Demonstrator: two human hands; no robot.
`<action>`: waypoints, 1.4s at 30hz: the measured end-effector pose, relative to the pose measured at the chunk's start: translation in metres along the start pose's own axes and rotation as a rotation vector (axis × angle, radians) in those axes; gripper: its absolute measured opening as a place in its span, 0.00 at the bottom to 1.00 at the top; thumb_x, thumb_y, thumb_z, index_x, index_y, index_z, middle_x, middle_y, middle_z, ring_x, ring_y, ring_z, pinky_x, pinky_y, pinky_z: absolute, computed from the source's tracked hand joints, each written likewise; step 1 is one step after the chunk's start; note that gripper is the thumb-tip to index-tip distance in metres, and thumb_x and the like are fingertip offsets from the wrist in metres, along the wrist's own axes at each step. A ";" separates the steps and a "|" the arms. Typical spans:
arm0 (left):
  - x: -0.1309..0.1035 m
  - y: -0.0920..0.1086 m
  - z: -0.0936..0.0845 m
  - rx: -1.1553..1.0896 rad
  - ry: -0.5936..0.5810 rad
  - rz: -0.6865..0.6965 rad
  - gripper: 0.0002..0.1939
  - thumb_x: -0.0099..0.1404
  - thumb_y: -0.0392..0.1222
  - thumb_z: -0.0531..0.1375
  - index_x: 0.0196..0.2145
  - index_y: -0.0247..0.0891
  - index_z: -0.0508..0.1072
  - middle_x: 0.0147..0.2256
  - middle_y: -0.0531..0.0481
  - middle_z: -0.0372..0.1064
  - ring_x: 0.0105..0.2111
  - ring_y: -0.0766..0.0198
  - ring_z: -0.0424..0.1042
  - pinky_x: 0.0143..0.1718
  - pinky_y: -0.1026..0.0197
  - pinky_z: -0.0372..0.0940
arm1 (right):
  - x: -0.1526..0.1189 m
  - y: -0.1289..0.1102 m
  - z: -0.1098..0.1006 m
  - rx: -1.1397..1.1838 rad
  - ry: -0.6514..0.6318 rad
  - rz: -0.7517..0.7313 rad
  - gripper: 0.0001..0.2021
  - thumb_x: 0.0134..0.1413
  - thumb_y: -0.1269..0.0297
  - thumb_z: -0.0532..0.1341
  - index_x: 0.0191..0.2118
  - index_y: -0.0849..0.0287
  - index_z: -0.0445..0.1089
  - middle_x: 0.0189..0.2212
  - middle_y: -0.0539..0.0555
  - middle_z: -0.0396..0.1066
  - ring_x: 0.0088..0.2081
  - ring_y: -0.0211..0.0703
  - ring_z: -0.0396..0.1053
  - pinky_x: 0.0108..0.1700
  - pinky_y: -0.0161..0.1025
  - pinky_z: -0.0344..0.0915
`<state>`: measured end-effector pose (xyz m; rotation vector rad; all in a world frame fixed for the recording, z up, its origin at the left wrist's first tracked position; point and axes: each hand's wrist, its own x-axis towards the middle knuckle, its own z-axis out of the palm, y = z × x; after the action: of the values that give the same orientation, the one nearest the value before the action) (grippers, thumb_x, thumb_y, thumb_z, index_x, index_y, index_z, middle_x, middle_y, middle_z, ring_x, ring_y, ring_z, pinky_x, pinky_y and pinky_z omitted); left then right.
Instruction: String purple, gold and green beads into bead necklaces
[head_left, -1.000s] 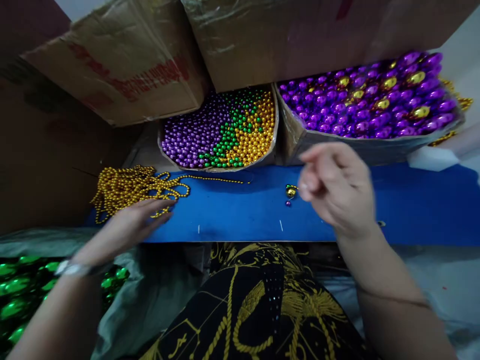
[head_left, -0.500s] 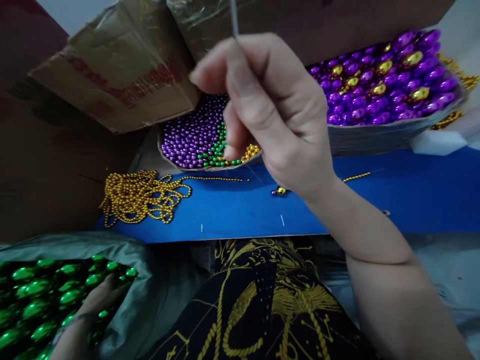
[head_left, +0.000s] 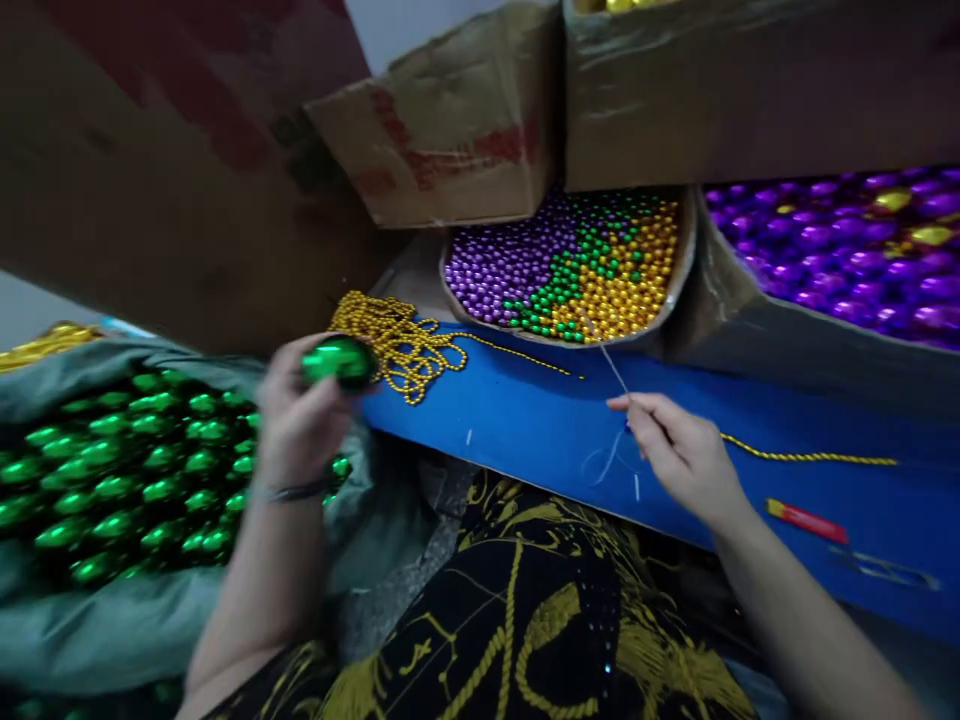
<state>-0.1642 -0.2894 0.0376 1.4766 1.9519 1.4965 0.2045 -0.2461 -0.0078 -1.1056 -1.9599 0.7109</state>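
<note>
My left hand (head_left: 300, 420), blurred by motion, is closed around a large shiny green bead (head_left: 337, 362) above the edge of the green bag. The bag holds many green beads (head_left: 157, 455). Over the blue tabletop (head_left: 525, 430), my right hand (head_left: 679, 450) pinches a thin needle (head_left: 615, 368), which points up and left at the bead tray. A loop of clear thread (head_left: 609, 462) hangs below those fingers. The shallow tray (head_left: 679, 300) contains small purple, green and gold beads. A heap of gold bead chain (head_left: 390, 340) lies just beyond my left hand.
Large purple beads fill a box (head_left: 795, 320) at the right. Cardboard boxes (head_left: 465, 150) stand at the back, and a tall one rises at the left. A red and yellow cutter-like tool (head_left: 806, 520), metal snips (head_left: 885, 570) and a gold bead strand (head_left: 817, 458) lie on the right side.
My left hand has come up out of the bag with a green bead. My right hand has lowered towards the table with the needle. The view has shifted left.
</note>
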 end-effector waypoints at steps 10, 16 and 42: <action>-0.024 -0.001 0.181 -1.050 -0.763 -0.595 0.23 0.64 0.58 0.56 0.48 0.39 0.68 0.50 0.40 0.71 0.47 0.52 0.75 0.52 0.47 0.70 | -0.050 0.016 0.021 -0.274 0.097 -0.083 0.10 0.65 0.67 0.54 0.44 0.57 0.72 0.39 0.52 0.77 0.38 0.39 0.76 0.42 0.34 0.72; -0.029 0.006 0.190 -1.146 -0.587 -0.693 0.19 0.62 0.53 0.62 0.44 0.38 0.67 0.44 0.43 0.72 0.46 0.51 0.75 0.54 0.45 0.69 | -0.052 0.021 0.026 -0.320 0.082 -0.125 0.10 0.65 0.68 0.54 0.43 0.59 0.73 0.38 0.53 0.78 0.36 0.40 0.77 0.38 0.35 0.73; -0.056 0.022 0.198 -1.195 -0.533 -0.486 0.27 0.57 0.48 0.67 0.49 0.45 0.59 0.52 0.44 0.66 0.50 0.51 0.73 0.50 0.45 0.69 | -0.046 0.030 0.061 -0.366 0.168 -0.095 0.11 0.66 0.68 0.53 0.45 0.59 0.72 0.38 0.54 0.78 0.35 0.40 0.77 0.38 0.34 0.74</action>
<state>0.0132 -0.2265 -0.0483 0.6589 0.7058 1.3802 0.1837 -0.2785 -0.0803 -1.2314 -2.0277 0.2033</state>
